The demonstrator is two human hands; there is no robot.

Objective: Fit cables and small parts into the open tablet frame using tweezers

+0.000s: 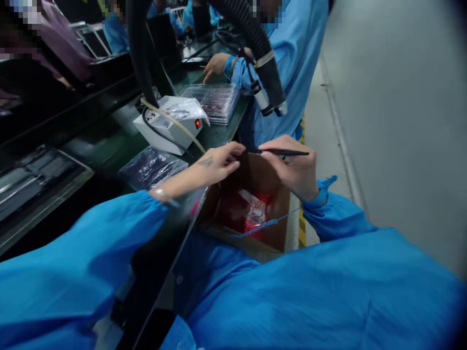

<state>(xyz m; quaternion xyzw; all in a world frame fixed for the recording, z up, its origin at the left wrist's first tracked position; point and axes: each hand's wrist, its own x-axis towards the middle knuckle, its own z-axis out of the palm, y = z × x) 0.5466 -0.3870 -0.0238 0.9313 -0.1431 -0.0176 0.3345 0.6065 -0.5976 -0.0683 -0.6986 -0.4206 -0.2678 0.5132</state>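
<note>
Slim black tweezers (288, 152) lie in the grip of my right hand (297, 167), closed round them above the box's right wall, their tip pointing left. Facing it, my left hand (219, 164) has its fingers curled in a loose pinch; what they hold, if anything, is too dark to make out. Beneath both hands is an open cardboard box (279, 218). Inside it are red material and a clear plastic packet (255, 211). A blue coiled cord (259, 228) crosses the box toward my right wrist.
On the dark green bench to the left stand a white box with a lit red switch (171, 124), a dark plastic bag (151, 167) and stacked clear trays (215, 102). A black hose nozzle (272, 82) hangs ahead. Beyond it, a co-worker in blue (292, 63) reaches over the bench.
</note>
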